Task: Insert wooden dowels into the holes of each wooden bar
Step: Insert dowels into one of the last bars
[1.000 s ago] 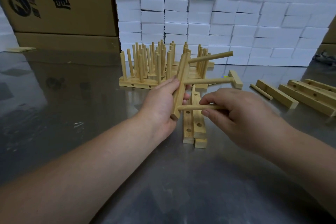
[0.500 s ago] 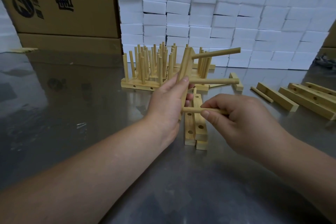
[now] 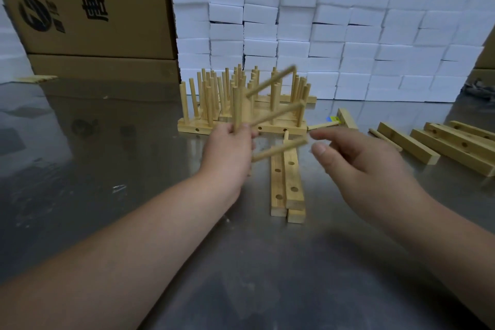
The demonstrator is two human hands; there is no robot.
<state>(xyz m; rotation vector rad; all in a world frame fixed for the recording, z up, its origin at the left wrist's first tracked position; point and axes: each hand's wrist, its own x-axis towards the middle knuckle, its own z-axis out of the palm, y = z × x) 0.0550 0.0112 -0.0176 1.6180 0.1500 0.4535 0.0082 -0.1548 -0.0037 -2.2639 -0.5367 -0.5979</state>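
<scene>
Your left hand [image 3: 227, 153] grips the wooden bar [image 3: 244, 110] upright above the table [image 3: 267, 262], three dowels [image 3: 281, 150] jutting right. Your right hand [image 3: 356, 163] hovers beside them, fingers released. The cardboard box [image 3: 88, 8] reads 唐泽, 沧州.

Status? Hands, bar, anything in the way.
Left hand grips upright bar, three dowels sticking out. Right hand open, holds nothing. Empty bars lie beneath, not in the way.

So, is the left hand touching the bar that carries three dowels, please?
Touching: the head view shows the left hand gripping the lower part of the bar, curled round it.
</scene>
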